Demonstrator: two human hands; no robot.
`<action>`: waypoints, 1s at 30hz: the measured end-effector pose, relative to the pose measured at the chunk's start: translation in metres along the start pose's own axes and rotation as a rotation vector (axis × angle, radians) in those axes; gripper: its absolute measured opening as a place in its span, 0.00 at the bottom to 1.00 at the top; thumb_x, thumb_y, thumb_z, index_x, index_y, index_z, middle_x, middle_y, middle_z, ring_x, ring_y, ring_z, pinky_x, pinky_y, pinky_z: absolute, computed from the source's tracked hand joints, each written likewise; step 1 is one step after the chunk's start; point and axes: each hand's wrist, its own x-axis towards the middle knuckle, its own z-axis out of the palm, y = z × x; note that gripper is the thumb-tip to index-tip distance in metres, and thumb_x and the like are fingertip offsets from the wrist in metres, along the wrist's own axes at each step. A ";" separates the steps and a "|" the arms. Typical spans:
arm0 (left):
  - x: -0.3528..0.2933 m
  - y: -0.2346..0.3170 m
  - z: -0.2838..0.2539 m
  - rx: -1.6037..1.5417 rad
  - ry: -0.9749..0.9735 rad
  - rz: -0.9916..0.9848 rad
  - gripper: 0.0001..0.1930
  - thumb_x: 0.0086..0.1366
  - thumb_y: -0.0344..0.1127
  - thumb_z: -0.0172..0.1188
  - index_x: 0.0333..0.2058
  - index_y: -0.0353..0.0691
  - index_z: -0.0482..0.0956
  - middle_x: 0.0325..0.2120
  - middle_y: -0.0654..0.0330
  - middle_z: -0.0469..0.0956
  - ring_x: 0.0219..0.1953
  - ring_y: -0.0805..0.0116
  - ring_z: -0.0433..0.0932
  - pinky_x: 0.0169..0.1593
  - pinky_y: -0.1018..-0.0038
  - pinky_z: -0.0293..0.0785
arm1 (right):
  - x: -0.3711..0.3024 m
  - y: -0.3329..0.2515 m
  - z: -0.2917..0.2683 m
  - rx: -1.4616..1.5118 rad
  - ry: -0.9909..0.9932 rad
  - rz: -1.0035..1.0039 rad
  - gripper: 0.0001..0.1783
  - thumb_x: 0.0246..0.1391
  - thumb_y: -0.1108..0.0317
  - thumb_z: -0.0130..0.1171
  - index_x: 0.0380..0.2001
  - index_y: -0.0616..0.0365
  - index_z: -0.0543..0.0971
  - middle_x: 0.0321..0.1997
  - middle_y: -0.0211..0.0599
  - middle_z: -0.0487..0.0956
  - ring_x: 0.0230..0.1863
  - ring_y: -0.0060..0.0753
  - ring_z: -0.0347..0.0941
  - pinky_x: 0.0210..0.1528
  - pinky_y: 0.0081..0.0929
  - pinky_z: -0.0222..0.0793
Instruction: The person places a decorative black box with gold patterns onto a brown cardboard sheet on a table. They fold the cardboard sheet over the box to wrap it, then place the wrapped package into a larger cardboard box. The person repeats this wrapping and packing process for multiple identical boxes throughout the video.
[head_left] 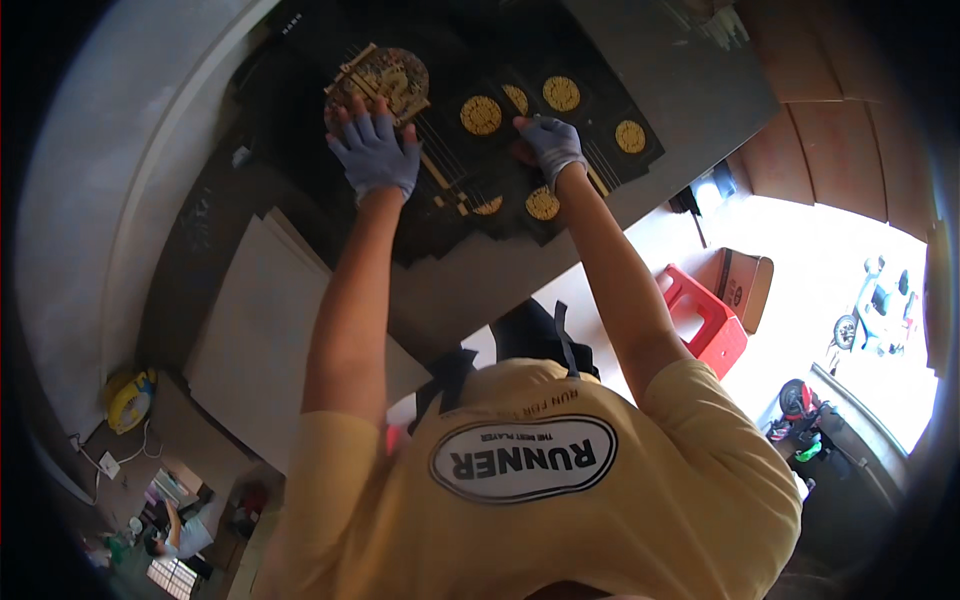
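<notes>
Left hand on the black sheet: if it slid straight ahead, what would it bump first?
Probably the round gold ornament: the left hand already has its fingertips at that edge, though depth is unclear.

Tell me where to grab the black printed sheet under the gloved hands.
Probably the near edge of the black printed sheet, between the left hand and right hand. It lies flat, both palms pressing on top, so only that overhanging, stepped edge looks free to pinch.

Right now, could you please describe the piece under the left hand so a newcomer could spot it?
On the black printed sheet, go to its far left end. Under the left hand lies a large round gold ornament, far bigger than the small gold discs beside it.
</notes>
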 end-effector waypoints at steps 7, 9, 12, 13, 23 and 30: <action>-0.001 -0.008 0.004 -0.024 0.007 -0.023 0.35 0.68 0.63 0.28 0.68 0.53 0.50 0.70 0.56 0.46 0.71 0.52 0.43 0.69 0.45 0.38 | -0.077 0.047 -0.016 -0.249 0.069 -0.713 0.27 0.54 0.73 0.55 0.58 0.59 0.69 0.55 0.47 0.74 0.54 0.45 0.73 0.54 0.33 0.71; -0.004 -0.012 0.003 -0.080 0.056 -0.010 0.35 0.68 0.63 0.30 0.68 0.52 0.51 0.69 0.54 0.47 0.71 0.51 0.44 0.69 0.45 0.40 | -0.092 0.046 -0.005 -0.706 0.153 -0.997 0.32 0.50 0.65 0.60 0.61 0.48 0.68 0.65 0.49 0.65 0.67 0.59 0.57 0.65 0.53 0.58; 0.000 -0.027 -0.013 -0.254 0.195 -0.024 0.35 0.68 0.61 0.37 0.68 0.50 0.52 0.67 0.49 0.51 0.69 0.47 0.50 0.68 0.47 0.46 | -0.096 0.035 0.028 -1.107 0.143 -1.003 0.35 0.50 0.52 0.61 0.63 0.34 0.66 0.72 0.48 0.53 0.73 0.62 0.40 0.66 0.73 0.37; 0.003 -0.038 -0.024 -0.336 0.263 -0.061 0.35 0.68 0.59 0.40 0.67 0.48 0.53 0.66 0.48 0.53 0.68 0.46 0.52 0.67 0.48 0.48 | -0.082 0.037 0.035 -1.176 0.156 -0.985 0.36 0.49 0.48 0.61 0.63 0.31 0.66 0.73 0.48 0.50 0.74 0.63 0.37 0.64 0.76 0.34; -0.032 -0.041 -0.007 -0.987 -0.194 -0.849 0.49 0.61 0.67 0.45 0.68 0.36 0.44 0.69 0.42 0.44 0.71 0.46 0.41 0.70 0.56 0.42 | -0.056 0.072 0.037 -1.352 0.257 -1.046 0.39 0.53 0.37 0.52 0.66 0.35 0.61 0.74 0.53 0.46 0.72 0.72 0.36 0.62 0.80 0.32; -0.091 -0.108 -0.012 -1.848 0.035 -0.583 0.37 0.68 0.47 0.52 0.67 0.33 0.49 0.66 0.45 0.54 0.64 0.58 0.63 0.63 0.69 0.61 | -0.091 0.056 0.056 -1.189 0.314 -1.244 0.36 0.54 0.46 0.56 0.65 0.45 0.64 0.68 0.57 0.58 0.67 0.65 0.51 0.65 0.61 0.47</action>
